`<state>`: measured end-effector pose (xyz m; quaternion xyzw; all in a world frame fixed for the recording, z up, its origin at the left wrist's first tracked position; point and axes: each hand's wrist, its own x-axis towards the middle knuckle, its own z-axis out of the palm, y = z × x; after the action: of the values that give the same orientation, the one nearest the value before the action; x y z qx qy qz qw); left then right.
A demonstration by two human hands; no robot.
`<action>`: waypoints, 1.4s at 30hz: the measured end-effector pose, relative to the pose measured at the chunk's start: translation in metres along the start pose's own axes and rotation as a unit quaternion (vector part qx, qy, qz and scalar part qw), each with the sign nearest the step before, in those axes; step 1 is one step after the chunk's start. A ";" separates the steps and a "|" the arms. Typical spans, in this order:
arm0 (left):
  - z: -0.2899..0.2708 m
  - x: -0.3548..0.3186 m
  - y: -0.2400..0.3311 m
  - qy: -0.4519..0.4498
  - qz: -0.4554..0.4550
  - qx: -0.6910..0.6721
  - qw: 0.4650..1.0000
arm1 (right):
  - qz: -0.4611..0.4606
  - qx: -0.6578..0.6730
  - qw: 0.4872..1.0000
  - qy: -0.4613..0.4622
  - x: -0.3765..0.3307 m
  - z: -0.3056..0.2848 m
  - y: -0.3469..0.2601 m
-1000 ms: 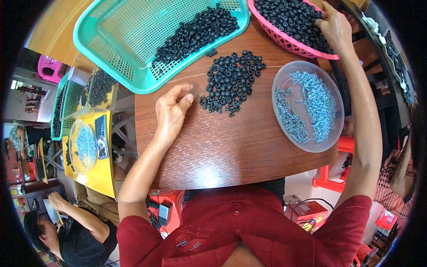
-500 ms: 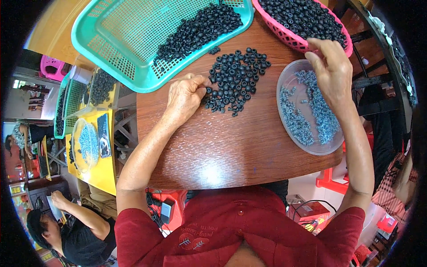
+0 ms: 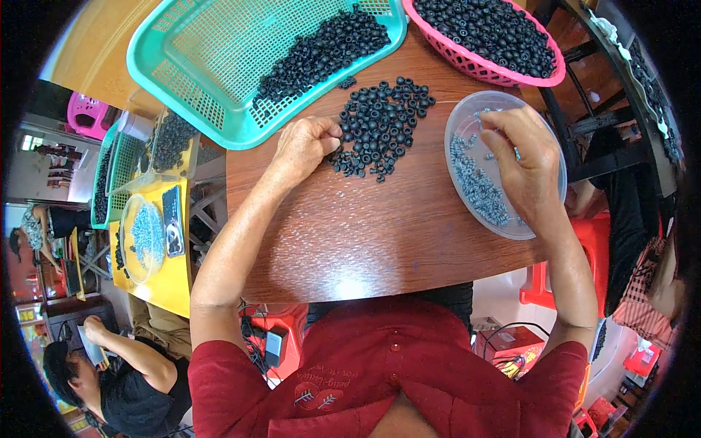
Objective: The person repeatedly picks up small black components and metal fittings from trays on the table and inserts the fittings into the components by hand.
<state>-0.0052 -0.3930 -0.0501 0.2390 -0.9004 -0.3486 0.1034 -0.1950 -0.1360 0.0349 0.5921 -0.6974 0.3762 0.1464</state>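
Observation:
My left hand rests at the left edge of a loose pile of small round black plastic parts with holes on the table. Its thumb and fingers are pinched together; whatever lies between them is too small to make out. Over a round clear plastic dish at the right hovers my right hand, fingers curled with thumb and forefinger close together. Small silvery-blue metal pieces fill part of the dish, and the hand hides some of them. I cannot tell what the right fingertips hold.
A green mesh basket with black parts stands at the back left. At the back right is a pink basket, heaped with them. The brown table ends before my body. Left, a seated co-worker is near a yellow table.
My right hand has come down and nearer from the pink basket's front rim to over the clear dish. The left hand stays pinched at the pile. The whole view has shifted slightly.

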 end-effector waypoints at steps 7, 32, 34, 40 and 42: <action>-0.004 -0.002 0.022 -0.014 -0.019 0.049 0.999 | 0.012 0.015 1.000 -0.007 -0.011 0.001 -0.011; 0.024 -0.094 0.096 -0.003 -0.104 -0.679 0.726 | 0.072 0.231 0.967 0.074 -0.046 0.067 -0.088; 0.027 -0.099 0.099 0.015 -0.117 -0.674 0.729 | 0.066 0.195 0.977 0.061 -0.048 0.068 -0.087; 0.036 -0.113 0.100 0.043 -0.110 -0.649 0.751 | 0.051 0.185 0.980 0.049 -0.054 0.066 -0.093; 0.036 -0.113 0.101 0.043 -0.123 -0.662 0.738 | 0.074 0.214 0.972 0.058 -0.057 0.068 -0.091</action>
<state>0.0435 -0.2500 -0.0103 0.2330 -0.3996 -0.8562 0.2302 -0.0791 -0.1444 -0.0160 0.5333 -0.6330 0.5604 0.0286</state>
